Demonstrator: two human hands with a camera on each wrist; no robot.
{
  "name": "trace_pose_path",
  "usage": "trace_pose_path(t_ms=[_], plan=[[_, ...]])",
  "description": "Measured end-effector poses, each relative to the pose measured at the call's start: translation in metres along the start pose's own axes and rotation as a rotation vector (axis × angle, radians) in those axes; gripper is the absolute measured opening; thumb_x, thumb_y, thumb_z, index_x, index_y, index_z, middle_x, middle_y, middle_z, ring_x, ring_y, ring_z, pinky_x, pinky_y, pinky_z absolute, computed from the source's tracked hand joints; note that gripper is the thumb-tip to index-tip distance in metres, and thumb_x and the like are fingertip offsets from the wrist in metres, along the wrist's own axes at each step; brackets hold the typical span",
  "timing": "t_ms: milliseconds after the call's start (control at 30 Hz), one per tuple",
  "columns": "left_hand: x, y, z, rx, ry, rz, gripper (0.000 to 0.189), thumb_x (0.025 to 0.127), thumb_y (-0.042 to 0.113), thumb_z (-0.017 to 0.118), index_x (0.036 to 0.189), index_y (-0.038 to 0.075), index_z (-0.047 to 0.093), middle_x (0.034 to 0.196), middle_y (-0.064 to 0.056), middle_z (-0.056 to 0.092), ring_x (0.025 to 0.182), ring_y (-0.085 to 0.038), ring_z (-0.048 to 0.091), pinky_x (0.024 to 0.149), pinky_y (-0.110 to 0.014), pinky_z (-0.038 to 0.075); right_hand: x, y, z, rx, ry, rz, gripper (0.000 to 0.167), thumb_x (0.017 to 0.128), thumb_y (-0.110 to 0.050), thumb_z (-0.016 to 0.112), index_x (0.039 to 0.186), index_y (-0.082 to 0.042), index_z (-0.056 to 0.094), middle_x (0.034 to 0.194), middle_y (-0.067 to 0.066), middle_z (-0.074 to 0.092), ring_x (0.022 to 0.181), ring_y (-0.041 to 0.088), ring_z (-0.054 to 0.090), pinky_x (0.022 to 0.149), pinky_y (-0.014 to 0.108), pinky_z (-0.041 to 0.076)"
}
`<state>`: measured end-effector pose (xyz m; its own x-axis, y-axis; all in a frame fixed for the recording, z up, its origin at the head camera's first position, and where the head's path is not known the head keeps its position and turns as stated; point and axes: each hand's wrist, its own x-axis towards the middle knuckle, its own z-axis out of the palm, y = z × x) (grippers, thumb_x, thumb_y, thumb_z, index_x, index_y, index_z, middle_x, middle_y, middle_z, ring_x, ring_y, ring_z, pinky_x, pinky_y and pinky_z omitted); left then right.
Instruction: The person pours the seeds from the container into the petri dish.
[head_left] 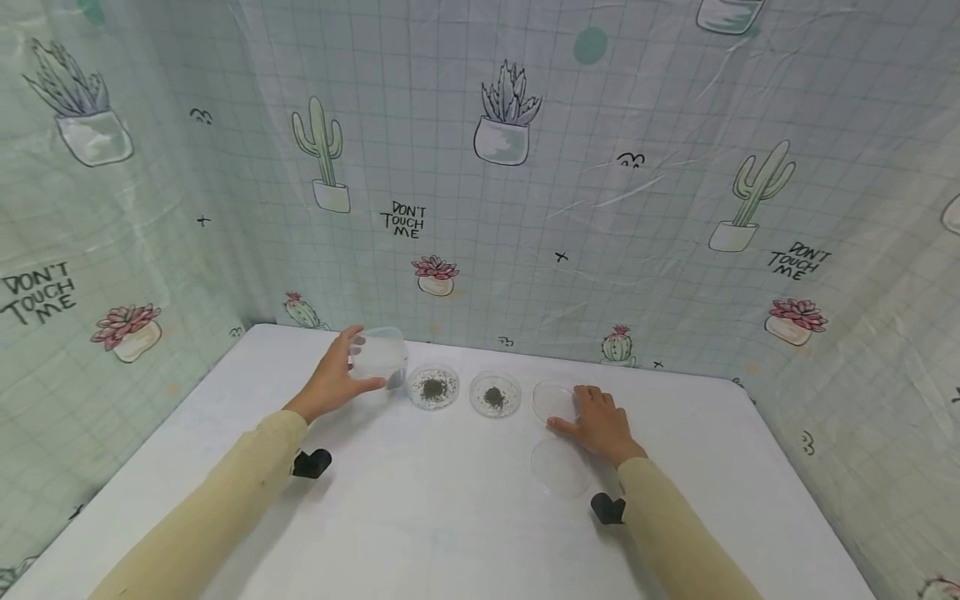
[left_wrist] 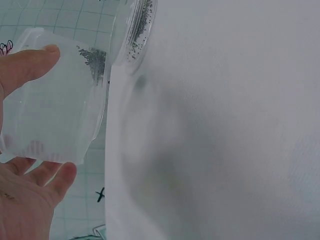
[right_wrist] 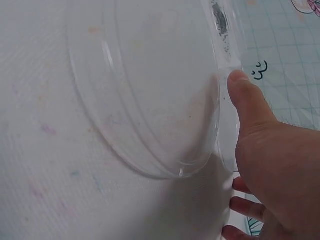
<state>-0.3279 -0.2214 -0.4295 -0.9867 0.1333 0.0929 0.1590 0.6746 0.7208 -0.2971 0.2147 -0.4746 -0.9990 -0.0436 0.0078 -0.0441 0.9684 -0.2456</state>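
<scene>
My left hand holds a clear plastic tub tilted, thumb on one side and fingers on the other. Dark granules lie gathered in one corner of the tub. Beside it stands a petri dish with a dark heap of granules; another petri dish to its right holds a similar heap. At the right end of the row, my right hand spans a third, clear petri dish between thumb and fingers. Nearer me lies a clear, shallow, lid-like plastic piece.
A white table bears everything. Behind it and at both sides hangs a printed cloth with cactus drawings, close to the table's back edge. A black mount sits under the left wrist, and another black mount under the right.
</scene>
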Motion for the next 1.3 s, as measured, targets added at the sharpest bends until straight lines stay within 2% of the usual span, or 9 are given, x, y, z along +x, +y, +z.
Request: trace_pose_path(t_ms=[300,633,1100,1300], plan=[[0.004,0.007,0.003,-0.005,0.007,0.035,0.105,0.079,0.028,0.080,0.155,0.012,0.009,0.152,-0.023,0.029,0.138,-0.042,0.034,0.109,-0.057,0.039,0.003,0.002,-0.004,0.015,-0.007,-0.021,0.086,0.081,-0.061,0.066,0.138,-0.002,0.041,0.139,0.023,0.045,0.126,0.043,0.042,0.097,0.067,0.039],[0.006,0.019,0.012,-0.022,-0.002,0.052,0.104,0.078,0.027,0.080,0.154,0.015,0.010,0.153,-0.021,0.029,0.138,-0.041,0.035,0.109,-0.056,0.039,0.004,0.001,-0.002,0.006,-0.026,0.007,0.088,0.080,-0.062,0.067,0.138,-0.002,0.040,0.140,0.022,0.044,0.127,0.042,0.041,0.099,0.066,0.039],[0.012,0.039,0.024,-0.061,-0.022,0.141,0.102,0.078,0.023,0.081,0.154,0.012,0.013,0.152,-0.020,0.031,0.139,-0.039,0.034,0.111,-0.053,0.039,0.003,0.003,-0.003,0.021,-0.037,-0.013,0.090,0.080,-0.064,0.066,0.138,0.000,0.040,0.140,0.023,0.044,0.127,0.043,0.041,0.098,0.067,0.038],[0.014,0.046,0.028,-0.075,-0.027,0.154,0.104,0.077,0.021,0.082,0.154,0.015,0.014,0.152,-0.018,0.032,0.140,-0.037,0.033,0.112,-0.052,0.038,0.004,0.002,-0.004,0.022,-0.048,-0.004,0.089,0.080,-0.063,0.065,0.138,-0.001,0.039,0.142,0.022,0.042,0.128,0.042,0.040,0.099,0.067,0.037]])
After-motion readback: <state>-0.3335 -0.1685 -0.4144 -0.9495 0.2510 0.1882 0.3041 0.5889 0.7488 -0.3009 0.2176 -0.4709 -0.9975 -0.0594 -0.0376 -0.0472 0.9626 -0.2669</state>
